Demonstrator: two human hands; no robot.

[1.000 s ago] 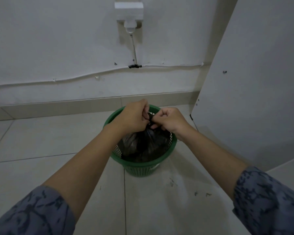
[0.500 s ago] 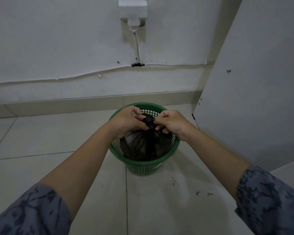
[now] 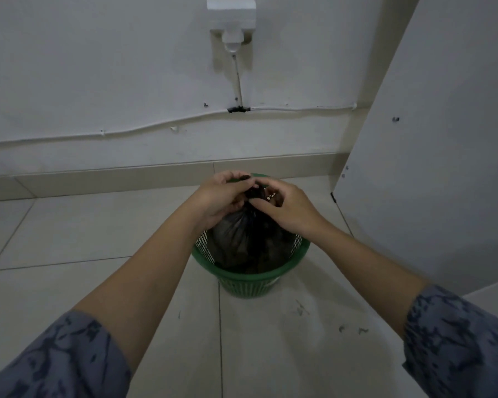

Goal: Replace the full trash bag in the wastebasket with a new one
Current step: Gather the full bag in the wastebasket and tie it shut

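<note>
The task sits at an early stage. The full black trash bag [image 3: 250, 239] is inside the green wastebasket [image 3: 250, 280], which stands on the tiled floor [image 3: 69, 231] near the wall, just left of a white panel [image 3: 429, 168] that rises at about 2 o'clock from it. The mouth of the bag is gathered into a twisted neck that stands up above the far rim of the basket.

The left hand [image 3: 222, 196] is at 10 o'clock of that neck, its fingers [image 3: 230, 177] curled around the bunched plastic and pinching the top end. The right hand [image 3: 288, 208] is at 3 o'clock of the neck, thumb and forefinger closed on the plastic just below the left hand's hold while the other fingers are loosely spread. Both hands appear to be working a knot; whether it is already tight cannot be told, since the fingers hide it.

So, by my reading, the gathering is done and the tying is in hand or nearly finished. Left to do: lift the bag clear of the basket, set it aside, and line the basket with a fresh bag. No new bag shows anywhere in this view, so it would have to be fetched from out of sight. A few dark scraps [image 3: 351, 329] lie on the floor at 5 o'clock from the basket.
</note>
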